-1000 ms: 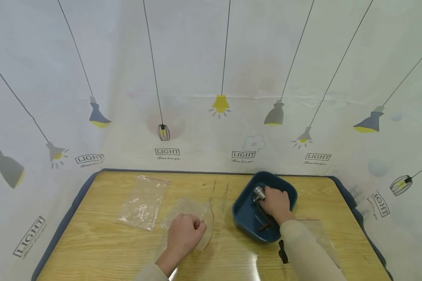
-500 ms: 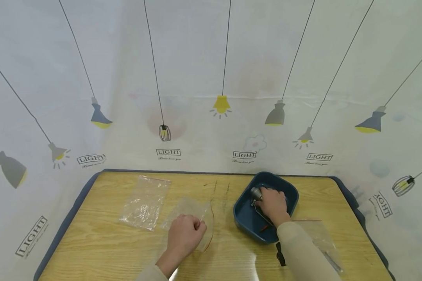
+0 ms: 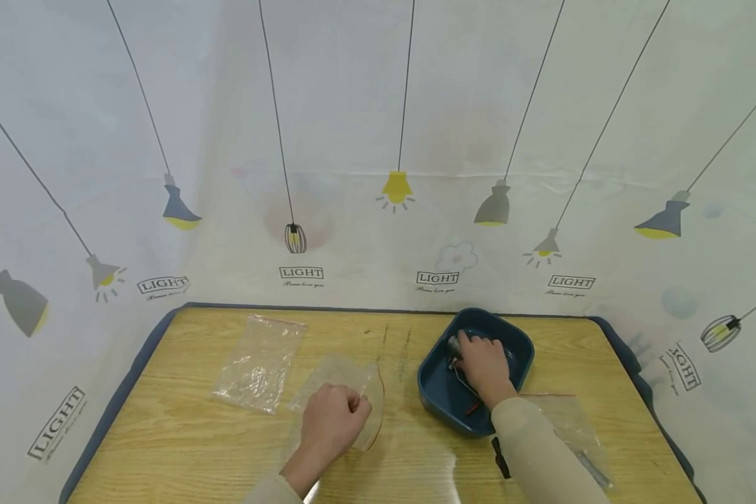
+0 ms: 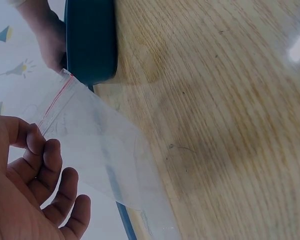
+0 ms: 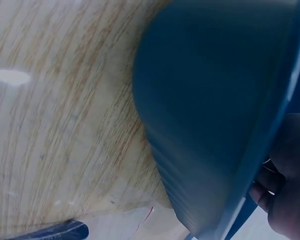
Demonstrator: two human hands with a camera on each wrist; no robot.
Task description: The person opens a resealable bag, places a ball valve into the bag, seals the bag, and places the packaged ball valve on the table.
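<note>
My left hand [image 3: 332, 423] pinches the edge of a clear zip bag [image 3: 370, 392] between thumb and forefinger; the bag has a red seal line and hangs flat. The left wrist view shows the other fingers of this left hand [image 4: 45, 175] loosely curled beside the bag [image 4: 105, 145]. Inside a dark blue basin [image 3: 437, 399], my right hand [image 3: 485, 364] grips a silver metal cylinder [image 3: 454, 345] with a thin wire arm, largely covered by the fingers. A small reddish-brown stick [image 3: 472, 407] lies on the basin floor. In the right wrist view, the basin wall [image 5: 210, 100] hides most fingers.
Another clear zip bag [image 3: 261, 364] lies flat at the table's left. To the basin's right, partly under the right sleeve [image 3: 535, 448], a zip bag [image 3: 567, 420] contains a greyish long thing [image 3: 592, 467]. A black strap-like piece [image 3: 500, 458] shows beside that sleeve.
My right hand and the metal cylinder have shifted slightly left inside the basin, and the right sleeve uncovers more of the right-hand bag. My left hand stays put with its bag.
</note>
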